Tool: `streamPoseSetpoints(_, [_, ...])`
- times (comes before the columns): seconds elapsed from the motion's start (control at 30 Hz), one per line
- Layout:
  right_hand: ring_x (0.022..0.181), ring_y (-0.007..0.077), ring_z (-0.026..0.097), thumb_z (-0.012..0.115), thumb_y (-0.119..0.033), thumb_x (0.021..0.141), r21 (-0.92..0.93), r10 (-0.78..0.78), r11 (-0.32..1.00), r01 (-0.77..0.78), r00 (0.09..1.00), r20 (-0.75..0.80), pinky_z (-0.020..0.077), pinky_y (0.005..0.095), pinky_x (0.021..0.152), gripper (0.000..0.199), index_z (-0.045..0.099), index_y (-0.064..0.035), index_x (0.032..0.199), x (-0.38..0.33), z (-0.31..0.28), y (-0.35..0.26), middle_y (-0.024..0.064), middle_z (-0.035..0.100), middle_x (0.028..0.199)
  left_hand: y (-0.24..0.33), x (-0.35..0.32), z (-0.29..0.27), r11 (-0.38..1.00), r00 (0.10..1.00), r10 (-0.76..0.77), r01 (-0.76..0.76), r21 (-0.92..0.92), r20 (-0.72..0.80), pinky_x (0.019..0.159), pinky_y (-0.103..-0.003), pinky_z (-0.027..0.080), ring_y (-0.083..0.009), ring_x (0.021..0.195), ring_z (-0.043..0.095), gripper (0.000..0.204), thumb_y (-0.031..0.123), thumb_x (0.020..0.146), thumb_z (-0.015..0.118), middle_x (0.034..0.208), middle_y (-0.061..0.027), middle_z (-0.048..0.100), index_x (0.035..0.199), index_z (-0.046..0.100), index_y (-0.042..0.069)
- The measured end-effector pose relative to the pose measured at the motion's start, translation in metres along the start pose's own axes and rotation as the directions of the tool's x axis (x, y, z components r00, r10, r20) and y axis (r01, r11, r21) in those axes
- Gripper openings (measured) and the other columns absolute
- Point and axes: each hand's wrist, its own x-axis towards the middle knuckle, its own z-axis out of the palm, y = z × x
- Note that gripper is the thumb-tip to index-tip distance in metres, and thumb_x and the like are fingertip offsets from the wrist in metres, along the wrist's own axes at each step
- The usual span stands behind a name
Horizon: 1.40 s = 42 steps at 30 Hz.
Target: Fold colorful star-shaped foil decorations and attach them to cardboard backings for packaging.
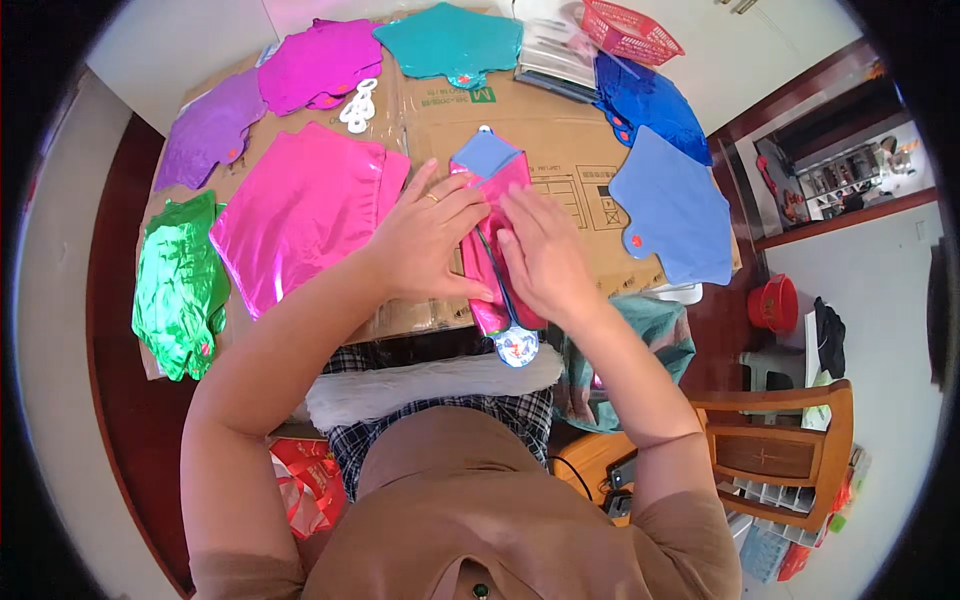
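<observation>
Folded pink foil piece (480, 270), lying lengthwise on brown cardboard (430, 130) at its near edge, straight in front of the body. Shows a blue face (487, 158) at the far end and a dark line down the middle; ends nearest the body in a round white-and-blue tab (517, 347) past the cardboard's edge.

On its left side, the left hand (425, 240), with fingers a little apart, thumb well away from them, and a ring on one finger; laid over the foil. On its right side, the right hand (545, 255), slightly blurred, with fingers close together and stretched along the foil. Cannot tell of any pinch beneath the fingertips.

Just beside the left hand, a large pink foil stack (300, 215). Farther round the cardboard, from the near left: green foil stack (180, 285), purple foil stack (205, 135), magenta foil stack (320, 65), teal foil stack (450, 45), then dark blue foil stack (655, 105) and light blue stack (675, 205) on the right. Near the magenta, a small heap of white rings (358, 107); at the far right, a pink basket (630, 32). Across the lap, a fluffy white roll (430, 388).
</observation>
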Motion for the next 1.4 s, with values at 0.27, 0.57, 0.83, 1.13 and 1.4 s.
streamPoseSetpoints(0.27, [0.142, 0.0341, 0.017, 0.04, -0.059, 0.089, -0.255, 0.058, 0.967, 0.003, 0.971, 0.232, 0.0123, 0.0494, 0.114, 0.083, 0.028, 0.0022, 0.143, 0.008, 0.013, 0.024, 0.0238, 0.023, 0.15, 0.002, 0.001, -0.003, 1.0, 0.999, -0.016, 0.015, 0.003, 0.05, 0.111, -0.059, 0.014, -0.0311, 0.129, 0.039, 0.078, 0.056, 0.07, 0.068, 0.126, -0.0141, 0.051, 0.122, 0.053, 0.001])
streamPoseSetpoints(0.57, [0.095, 0.0259, 0.064, 0.066, -0.022, 0.083, 0.497, 0.622, 0.561, -0.662, 0.733, 0.274, 0.052, 0.0383, 0.083, 0.05, 0.051, 0.0076, 0.122, 0.007, -0.031, 0.04, 0.0208, 0.063, 0.106, 0.006, -0.004, -0.003, 0.998, 0.997, -0.067, 0.067, -0.002, 0.044, 0.112, -0.058, 0.012, -0.0304, 0.133, 0.035, 0.058, 0.042, 0.082, 0.063, 0.128, -0.0113, 0.05, 0.124, 0.053, 0.004])
streamPoseSetpoints(0.83, [0.066, 0.0135, 0.06, 0.071, -0.019, 0.08, 0.235, 0.577, 0.384, -0.893, 0.431, 0.694, 0.0482, 0.0246, 0.057, 0.028, 0.066, 0.0012, 0.098, 0.056, -0.033, 0.025, 0.0042, 0.063, 0.074, 0.002, -0.004, 0.001, 0.988, 0.989, -0.146, 0.148, -0.053, 0.034, 0.113, -0.057, 0.008, -0.0299, 0.135, 0.032, 0.048, 0.042, 0.091, 0.053, 0.126, -0.009, 0.052, 0.123, 0.055, 0.007])
streamPoseSetpoints(1.13, [0.081, 0.0153, 0.066, 0.067, -0.003, 0.081, 0.757, 0.49, 0.075, -0.65, 0.685, 0.539, 0.0508, 0.0282, 0.077, 0.019, 0.067, 0.0011, 0.1, 0.033, -0.037, -0.008, 0.0091, 0.07, 0.095, 0.017, -0.004, -0.01, 0.464, 0.631, -0.754, 0.312, -0.829, -0.184, 0.106, -0.049, 0.031, -0.0339, 0.13, 0.037, 0.064, 0.034, 0.084, 0.069, 0.136, -0.0168, 0.043, 0.134, 0.045, 0.002])
streamPoseSetpoints(1.4, [0.077, 0.0088, 0.062, 0.066, -0.005, 0.085, 0.89, 0.43, 0.116, -0.44, 0.83, 0.355, 0.05, 0.0241, 0.07, 0.014, 0.066, -0.0002, 0.098, 0.006, -0.058, -0.042, 0.0041, 0.068, 0.091, 0.064, -0.007, -0.061, -0.19, 0.797, -0.49, 0.296, -0.936, 0.352, 0.066, -0.023, 0.05, -0.0057, 0.074, 0.061, 0.016, 0.013, 0.09, 0.063, 0.085, -0.0012, 0.066, 0.098, 0.066, 0.0])
